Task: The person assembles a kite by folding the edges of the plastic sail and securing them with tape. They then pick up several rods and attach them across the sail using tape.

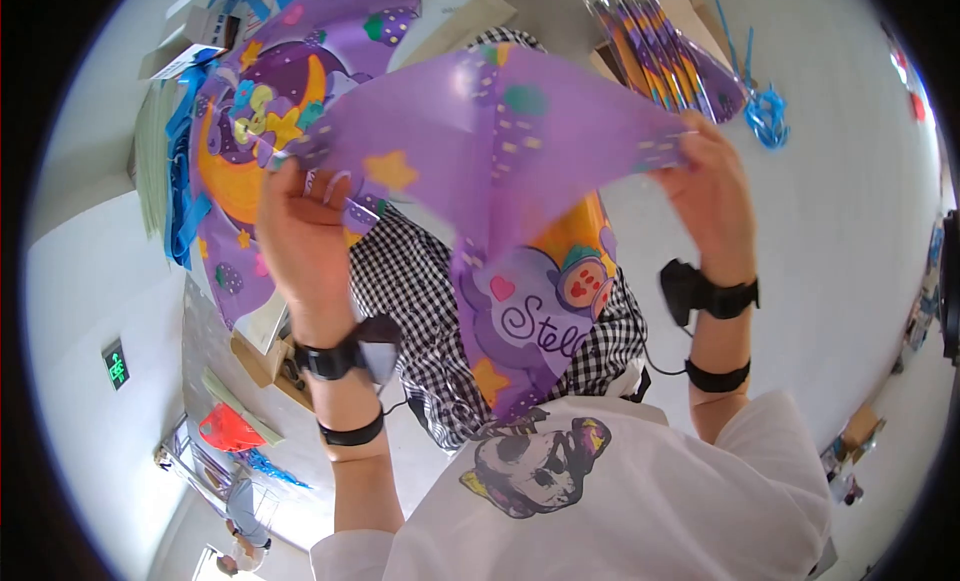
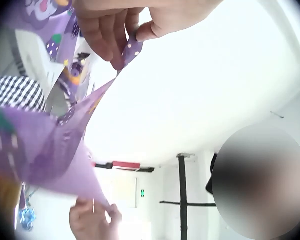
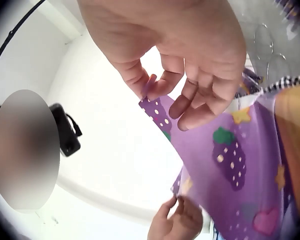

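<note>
A thin purple kite sail (image 1: 430,131), printed with stars, strawberries and lettering, is stretched between both hands in front of the chest. My left hand (image 1: 308,241) pinches one side corner between thumb and fingers. At the opposite corner my right hand (image 1: 715,196) grips the edge; in the right wrist view its thumb and index finger pinch the dotted purple tip (image 3: 155,107), with the other fingers loosely bent. The sail's lower point hangs toward the white shirt (image 1: 600,481), a crease running down its middle.
Another purple sail with a moon print (image 1: 235,186) lies at the left, beside blue straps (image 1: 180,221) and a small box (image 1: 205,29). Packaged purple kites (image 1: 655,61) and a blue ribbon bundle (image 1: 768,119) are at the back right. Black-and-white checked cloth (image 1: 405,271) covers the lap.
</note>
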The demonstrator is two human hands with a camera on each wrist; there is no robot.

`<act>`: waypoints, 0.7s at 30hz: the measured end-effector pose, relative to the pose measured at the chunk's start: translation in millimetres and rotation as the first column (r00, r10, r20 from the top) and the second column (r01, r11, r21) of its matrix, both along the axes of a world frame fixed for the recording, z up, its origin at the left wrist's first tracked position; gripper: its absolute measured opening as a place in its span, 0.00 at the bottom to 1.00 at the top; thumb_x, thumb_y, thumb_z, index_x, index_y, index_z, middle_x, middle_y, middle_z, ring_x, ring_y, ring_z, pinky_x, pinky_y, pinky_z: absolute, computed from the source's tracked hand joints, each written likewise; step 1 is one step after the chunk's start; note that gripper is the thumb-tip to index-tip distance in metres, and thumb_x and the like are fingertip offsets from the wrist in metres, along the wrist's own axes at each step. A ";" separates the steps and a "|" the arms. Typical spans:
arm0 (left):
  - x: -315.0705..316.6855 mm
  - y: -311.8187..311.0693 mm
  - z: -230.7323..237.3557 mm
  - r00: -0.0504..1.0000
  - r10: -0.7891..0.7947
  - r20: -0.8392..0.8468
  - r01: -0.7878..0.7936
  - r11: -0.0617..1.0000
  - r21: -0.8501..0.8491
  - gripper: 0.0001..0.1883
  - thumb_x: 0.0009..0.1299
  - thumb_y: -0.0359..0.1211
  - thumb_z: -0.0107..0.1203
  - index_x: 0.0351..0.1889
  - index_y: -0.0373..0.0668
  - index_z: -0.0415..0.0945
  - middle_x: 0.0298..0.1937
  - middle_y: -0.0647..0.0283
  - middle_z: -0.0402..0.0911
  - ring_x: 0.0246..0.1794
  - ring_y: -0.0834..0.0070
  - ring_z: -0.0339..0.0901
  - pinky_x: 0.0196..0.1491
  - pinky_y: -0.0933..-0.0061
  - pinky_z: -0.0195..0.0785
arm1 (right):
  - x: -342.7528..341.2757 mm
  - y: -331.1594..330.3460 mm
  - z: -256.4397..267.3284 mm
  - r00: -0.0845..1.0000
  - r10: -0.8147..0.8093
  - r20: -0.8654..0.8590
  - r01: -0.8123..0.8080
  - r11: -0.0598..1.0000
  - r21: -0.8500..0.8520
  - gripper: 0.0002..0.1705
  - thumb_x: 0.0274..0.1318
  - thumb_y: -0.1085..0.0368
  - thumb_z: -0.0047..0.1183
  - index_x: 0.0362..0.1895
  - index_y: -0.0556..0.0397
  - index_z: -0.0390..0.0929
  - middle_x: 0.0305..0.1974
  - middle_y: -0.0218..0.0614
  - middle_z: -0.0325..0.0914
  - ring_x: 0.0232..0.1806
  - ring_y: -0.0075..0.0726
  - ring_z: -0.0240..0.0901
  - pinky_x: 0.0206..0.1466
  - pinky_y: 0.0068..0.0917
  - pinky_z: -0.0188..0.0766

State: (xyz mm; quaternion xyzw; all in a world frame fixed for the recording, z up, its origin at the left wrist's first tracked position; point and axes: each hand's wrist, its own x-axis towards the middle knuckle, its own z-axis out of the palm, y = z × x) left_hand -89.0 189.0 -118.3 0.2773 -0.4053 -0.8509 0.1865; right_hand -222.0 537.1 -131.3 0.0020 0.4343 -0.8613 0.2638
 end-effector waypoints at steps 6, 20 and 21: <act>30.0 -99.7 32.9 0.977 0.210 0.029 -0.207 0.974 -0.091 0.10 0.73 0.35 0.50 0.47 0.40 0.74 0.47 0.60 0.78 0.49 0.67 0.77 0.55 0.65 0.71 | -88.3 53.9 48.9 0.966 -0.012 -0.257 0.046 0.991 0.127 0.11 0.63 0.63 0.49 0.47 0.51 0.75 0.43 0.33 0.81 0.46 0.31 0.77 0.51 0.31 0.72; 295.4 -264.5 11.1 0.802 0.596 0.026 -0.592 0.801 -0.088 0.07 0.75 0.32 0.47 0.42 0.40 0.74 0.39 0.67 0.80 0.41 0.76 0.78 0.47 0.75 0.75 | -256.8 -129.5 31.8 0.969 0.243 -0.048 -0.225 0.945 0.236 0.07 0.57 0.64 0.58 0.39 0.49 0.77 0.37 0.29 0.80 0.39 0.26 0.76 0.43 0.24 0.74; 303.0 -275.2 6.3 0.770 0.634 0.073 -0.627 0.773 -0.096 0.07 0.74 0.32 0.47 0.41 0.41 0.74 0.38 0.67 0.80 0.39 0.77 0.78 0.45 0.76 0.75 | -265.8 -149.9 24.7 0.968 0.245 -0.054 -0.223 0.938 0.266 0.07 0.57 0.63 0.59 0.39 0.49 0.77 0.37 0.29 0.79 0.38 0.26 0.75 0.42 0.24 0.73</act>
